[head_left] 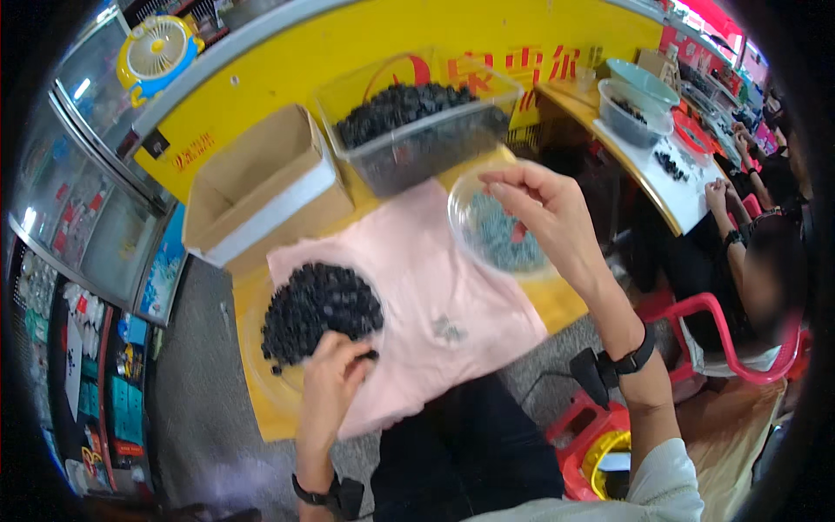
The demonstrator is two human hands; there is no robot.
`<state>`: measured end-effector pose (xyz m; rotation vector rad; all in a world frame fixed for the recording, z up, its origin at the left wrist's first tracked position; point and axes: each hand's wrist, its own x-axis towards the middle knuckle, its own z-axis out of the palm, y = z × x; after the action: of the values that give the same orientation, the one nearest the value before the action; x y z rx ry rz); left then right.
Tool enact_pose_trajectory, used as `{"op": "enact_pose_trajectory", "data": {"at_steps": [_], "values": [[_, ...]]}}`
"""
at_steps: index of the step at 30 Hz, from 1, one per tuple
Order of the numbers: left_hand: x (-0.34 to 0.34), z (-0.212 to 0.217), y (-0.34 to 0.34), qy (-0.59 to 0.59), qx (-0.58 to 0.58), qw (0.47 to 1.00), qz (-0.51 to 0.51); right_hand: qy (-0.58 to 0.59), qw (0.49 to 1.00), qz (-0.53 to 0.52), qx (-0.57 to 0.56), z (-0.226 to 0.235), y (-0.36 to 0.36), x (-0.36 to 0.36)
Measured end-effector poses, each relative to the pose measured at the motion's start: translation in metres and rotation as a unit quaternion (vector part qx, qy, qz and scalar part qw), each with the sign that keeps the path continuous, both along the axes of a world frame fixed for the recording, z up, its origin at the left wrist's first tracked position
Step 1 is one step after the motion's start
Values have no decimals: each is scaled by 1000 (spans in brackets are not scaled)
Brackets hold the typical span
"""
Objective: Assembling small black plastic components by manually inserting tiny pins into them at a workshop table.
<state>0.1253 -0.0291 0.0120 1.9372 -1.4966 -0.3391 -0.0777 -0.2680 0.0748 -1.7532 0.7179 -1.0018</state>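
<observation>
My left hand [329,380] is at the near edge of a heap of small black parts [318,306], which lies in a shallow clear tray [254,352]. Its thumb and fingers pinch one small black part [371,355]. Over a round clear bowl [454,228] on the right, my right hand [557,217] has its fingertips pressed together; whatever they may hold is too small to make out. Many tiny grey-blue pieces [500,237] lie in that bowl. Between the hands, a little cluster of similar pieces [449,329] rests on a pink cloth [417,274].
Behind the cloth stand an open cardboard box [261,187] and a big clear bin [417,143] of black parts, against a yellow panel [365,43]. A pink-red chair [731,339] and a red stool [578,435] are at the right. People sit at another table [639,165] there.
</observation>
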Motion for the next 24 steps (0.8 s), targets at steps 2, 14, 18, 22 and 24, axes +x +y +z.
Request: {"op": "enact_pose_trajectory", "data": {"at_steps": [2, 14, 18, 22, 24], "values": [[4, -3, -3, 0, -21, 1000, 16, 22, 998, 19, 48, -17, 26, -13], [5, -7, 12, 63, -36, 993, 93, 29, 989, 84, 116, -74, 117, -30], [7, 5, 17, -29, 38, 993, 104, 33, 988, 77, 132, -75, 123, -34], [9, 2, 16, -37, 31, 996, 79, 38, 985, 60, 156, -76, 124, -40], [3, 0, 7, -10, -46, 995, 83, 43, 984, 51, 168, -77, 123, -40]]}}
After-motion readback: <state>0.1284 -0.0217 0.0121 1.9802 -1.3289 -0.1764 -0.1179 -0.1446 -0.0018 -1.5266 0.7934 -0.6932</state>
